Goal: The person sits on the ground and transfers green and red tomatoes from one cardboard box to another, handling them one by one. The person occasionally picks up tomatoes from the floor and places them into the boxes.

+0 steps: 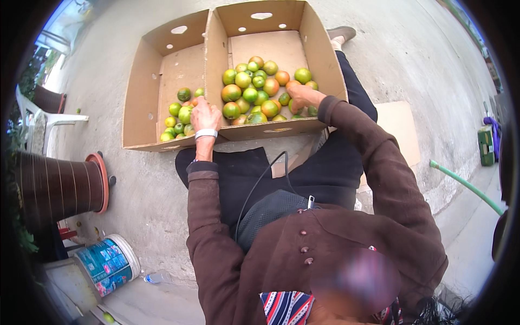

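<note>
Two cardboard boxes stand side by side before me, both holding green and orange tomatoes. My left hand reaches over the near wall of the left cardboard box, its fingers down among the smaller tomatoes; an orange one shows at the fingertips, but whether it is gripped is hidden. Over the right side of the right cardboard box, my right hand points down into the larger pile of tomatoes. Its fingers touch or lie close to a green tomato, and an orange one is beside the knuckles. Its grip cannot be made out.
A flat cardboard piece lies on the concrete to the right, near a green hose. Brown plant pots, a white plastic chair, a printed bucket and a plastic bottle are on the left.
</note>
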`<state>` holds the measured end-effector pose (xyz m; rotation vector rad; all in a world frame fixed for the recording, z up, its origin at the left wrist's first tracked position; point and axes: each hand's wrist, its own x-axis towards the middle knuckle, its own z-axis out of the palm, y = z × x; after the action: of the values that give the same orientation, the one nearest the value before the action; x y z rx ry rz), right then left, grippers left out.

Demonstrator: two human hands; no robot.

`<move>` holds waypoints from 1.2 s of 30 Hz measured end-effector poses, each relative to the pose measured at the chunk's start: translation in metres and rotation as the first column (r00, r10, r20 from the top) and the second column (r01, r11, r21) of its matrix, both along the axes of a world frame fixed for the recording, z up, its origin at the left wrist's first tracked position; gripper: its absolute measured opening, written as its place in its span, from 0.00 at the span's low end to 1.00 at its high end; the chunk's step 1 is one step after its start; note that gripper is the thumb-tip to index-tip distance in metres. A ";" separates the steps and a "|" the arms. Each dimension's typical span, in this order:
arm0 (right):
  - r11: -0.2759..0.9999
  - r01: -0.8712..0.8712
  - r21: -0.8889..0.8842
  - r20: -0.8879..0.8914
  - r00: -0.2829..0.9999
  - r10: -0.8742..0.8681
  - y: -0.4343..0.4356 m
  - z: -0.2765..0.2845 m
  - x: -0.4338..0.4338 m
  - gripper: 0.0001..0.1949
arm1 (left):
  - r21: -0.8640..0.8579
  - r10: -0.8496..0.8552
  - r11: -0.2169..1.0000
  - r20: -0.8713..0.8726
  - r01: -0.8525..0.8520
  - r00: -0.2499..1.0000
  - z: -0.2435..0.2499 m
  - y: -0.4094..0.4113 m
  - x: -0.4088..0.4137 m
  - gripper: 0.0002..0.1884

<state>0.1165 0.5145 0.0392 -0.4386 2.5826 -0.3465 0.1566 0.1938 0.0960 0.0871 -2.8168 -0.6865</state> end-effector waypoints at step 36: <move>0.877 0.078 -0.474 -0.498 0.797 -0.341 -0.030 0.044 0.014 0.10 | 0.361 -0.263 0.933 0.658 0.012 0.706 0.001 -0.104 -0.061 0.32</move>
<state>0.1307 0.4845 0.0828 -0.4475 3.1555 -1.0309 0.0958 0.0895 0.0975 0.2403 -3.4037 -1.4341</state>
